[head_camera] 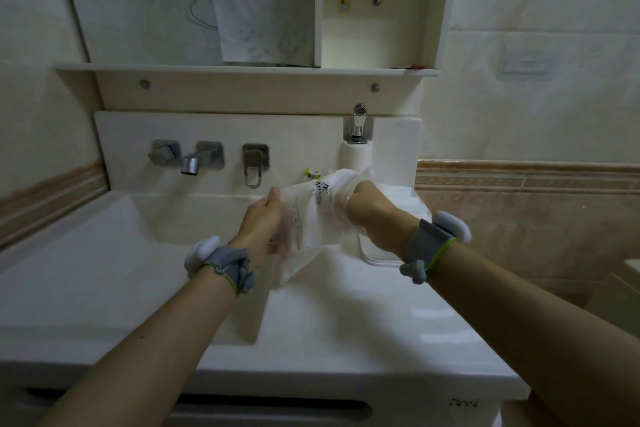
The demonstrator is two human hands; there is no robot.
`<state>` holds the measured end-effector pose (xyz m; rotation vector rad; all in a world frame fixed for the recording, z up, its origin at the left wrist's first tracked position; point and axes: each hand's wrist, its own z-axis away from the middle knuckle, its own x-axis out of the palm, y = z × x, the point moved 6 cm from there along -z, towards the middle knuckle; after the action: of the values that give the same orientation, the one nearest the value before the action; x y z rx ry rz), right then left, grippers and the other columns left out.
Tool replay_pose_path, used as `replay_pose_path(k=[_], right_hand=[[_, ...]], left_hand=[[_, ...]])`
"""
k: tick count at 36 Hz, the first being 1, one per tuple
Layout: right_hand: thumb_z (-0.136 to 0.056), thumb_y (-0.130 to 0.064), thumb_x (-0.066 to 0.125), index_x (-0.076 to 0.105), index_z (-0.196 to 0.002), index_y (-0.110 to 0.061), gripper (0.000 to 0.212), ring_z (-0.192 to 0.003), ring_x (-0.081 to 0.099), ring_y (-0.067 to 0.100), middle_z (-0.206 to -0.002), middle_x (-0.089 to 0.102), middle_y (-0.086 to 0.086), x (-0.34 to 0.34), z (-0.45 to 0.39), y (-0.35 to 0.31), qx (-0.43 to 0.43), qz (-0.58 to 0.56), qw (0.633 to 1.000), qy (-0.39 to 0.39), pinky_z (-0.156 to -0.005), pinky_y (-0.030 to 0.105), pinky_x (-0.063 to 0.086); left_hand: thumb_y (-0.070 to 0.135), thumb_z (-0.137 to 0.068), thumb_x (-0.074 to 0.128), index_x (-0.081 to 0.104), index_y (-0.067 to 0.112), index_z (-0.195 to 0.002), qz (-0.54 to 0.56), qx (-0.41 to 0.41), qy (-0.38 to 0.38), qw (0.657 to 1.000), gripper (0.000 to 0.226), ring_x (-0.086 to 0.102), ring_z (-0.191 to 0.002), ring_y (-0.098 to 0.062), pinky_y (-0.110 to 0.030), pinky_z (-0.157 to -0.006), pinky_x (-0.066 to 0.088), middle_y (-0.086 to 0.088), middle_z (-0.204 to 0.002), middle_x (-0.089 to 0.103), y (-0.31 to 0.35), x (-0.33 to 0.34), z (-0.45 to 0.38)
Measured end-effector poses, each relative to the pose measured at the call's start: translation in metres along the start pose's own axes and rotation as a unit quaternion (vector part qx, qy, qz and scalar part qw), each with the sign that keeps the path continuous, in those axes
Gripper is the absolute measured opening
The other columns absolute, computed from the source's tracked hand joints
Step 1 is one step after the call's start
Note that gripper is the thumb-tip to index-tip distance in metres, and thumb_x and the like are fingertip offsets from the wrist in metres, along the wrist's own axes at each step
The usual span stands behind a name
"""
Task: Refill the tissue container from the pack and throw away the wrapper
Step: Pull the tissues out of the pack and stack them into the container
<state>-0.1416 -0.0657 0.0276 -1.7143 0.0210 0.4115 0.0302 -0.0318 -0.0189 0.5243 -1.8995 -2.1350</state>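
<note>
A translucent plastic tissue pack wrapper (313,218) with dark print hangs above the right side of the sink, stretched between both hands. My left hand (261,227) grips its left edge. My right hand (367,210) is pushed inside the wrapper's open end, so the plastic covers its fingers. A white tissue container (375,258) stands on the counter directly under my right wrist, mostly hidden by it. I cannot tell whether tissues remain inside the wrapper.
A white sink basin (180,218) lies below the hands, with a wall spout (190,165) and handles behind it. A white paper roll (356,156) stands under a small tap (358,125). A shelf and open cabinet (377,10) are above.
</note>
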Motion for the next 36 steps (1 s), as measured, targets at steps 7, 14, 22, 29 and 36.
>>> replay_pose_path(k=[7,14,22,29,36], right_hand=[[-0.088,0.015,0.046,0.062,-0.103,0.012,0.022,-0.067,0.053,0.018,-0.078,0.057,0.01,0.003,0.01,-0.013,-0.031,0.078,0.995,-0.046,-0.047,0.014,0.045],[-0.087,0.011,0.053,0.065,-0.085,-0.009,0.024,-0.065,0.059,0.021,-0.073,0.061,0.007,-0.003,0.015,-0.014,-0.034,0.046,0.997,-0.044,-0.059,0.032,0.053],[-0.085,-0.004,0.054,0.058,-0.11,0.019,0.035,-0.1,0.062,0.051,-0.112,0.06,0.04,0.005,0.025,-0.012,0.014,0.078,0.99,-0.114,-0.085,0.06,0.053],[-0.089,-0.013,0.058,0.067,-0.087,-0.002,0.014,-0.087,0.067,0.03,-0.09,0.07,0.014,-0.001,0.026,-0.018,-0.019,0.109,0.991,-0.077,-0.086,0.042,0.058],[-0.083,-0.029,0.066,0.068,-0.097,-0.006,0.027,-0.081,0.065,0.023,-0.091,0.069,0.007,-0.006,0.034,-0.036,-0.089,0.237,0.967,-0.016,-0.076,0.036,0.059]], left_hand=[[0.064,-0.076,0.032,0.061,0.016,-0.11,-0.081,0.109,0.039,0.99,0.065,0.062,-0.109,-0.035,-0.055,-0.095,0.049,-0.013,-0.115,0.066,-0.003,0.008,-0.02],[0.037,-0.102,0.035,0.061,0.007,-0.109,-0.133,0.152,0.084,0.976,0.04,0.058,-0.108,-0.038,-0.045,-0.096,0.046,-0.019,-0.116,0.064,0.021,0.001,0.0],[0.033,-0.104,0.03,0.058,0.003,-0.103,-0.208,0.126,0.126,0.962,0.041,0.055,-0.105,-0.039,-0.043,-0.091,0.043,-0.021,-0.115,0.06,0.01,-0.018,-0.012],[0.031,-0.103,0.03,0.059,0.002,-0.106,-0.234,0.116,0.123,0.957,0.041,0.054,-0.106,-0.04,-0.044,-0.094,0.044,-0.022,-0.116,0.06,0.008,-0.017,-0.019],[0.032,-0.103,0.03,0.061,0.003,-0.109,-0.235,0.096,0.139,0.957,0.042,0.056,-0.103,-0.039,-0.042,-0.09,0.043,-0.021,-0.115,0.061,0.004,-0.02,-0.025]])
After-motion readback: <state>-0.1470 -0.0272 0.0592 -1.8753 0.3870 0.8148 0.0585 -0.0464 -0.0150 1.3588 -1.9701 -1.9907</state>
